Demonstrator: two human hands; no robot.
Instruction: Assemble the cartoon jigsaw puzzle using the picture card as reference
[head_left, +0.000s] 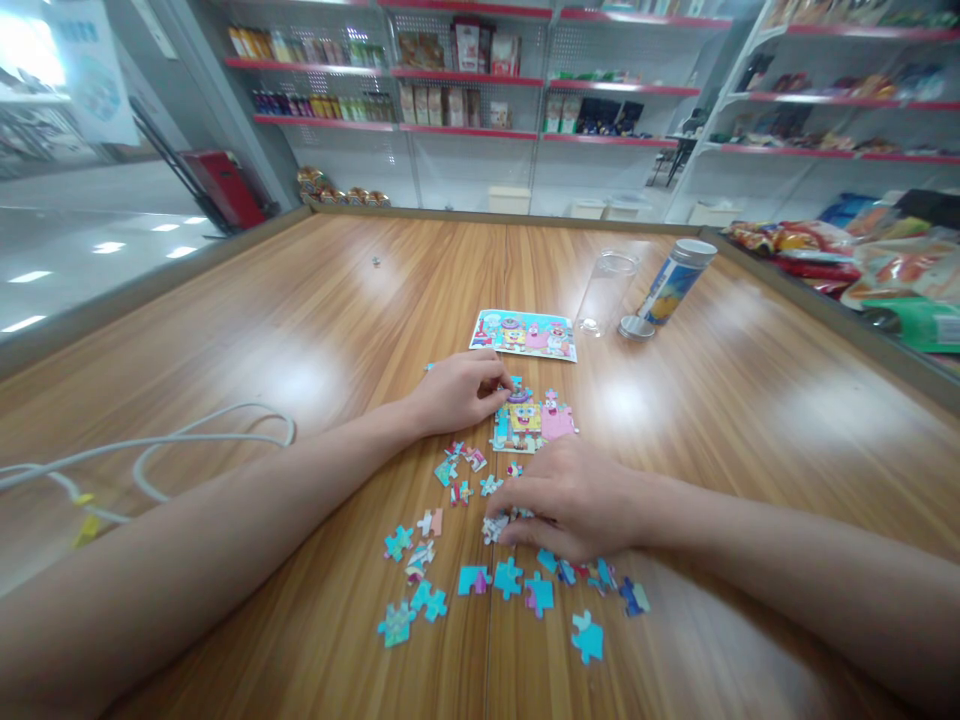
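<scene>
A partly joined jigsaw puzzle [525, 420] with a yellow and a pink cartoon figure lies flat on the table. My left hand [461, 392] is at its upper left corner, thumb and forefinger closed on a jigsaw piece with purple on it. Nearer to me, my right hand [566, 495] is bent over loose pieces. Its thumb and fingers close around a pale jigsaw piece [494, 528], partly hidden by the fingers. Several loose pieces, mostly light blue, such as a blue piece [508, 578], are spread below and left of that hand. Behind the puzzle lies a printed picture card [523, 336].
A clear plastic cylinder [606, 290] and a blue can [677, 282] stand beyond the card on the right, a round metal lid [636, 327] beside them. White cables [217, 436] loop across the left. Snack packets [817, 250] lie past the table's right edge; shelves of goods line the back.
</scene>
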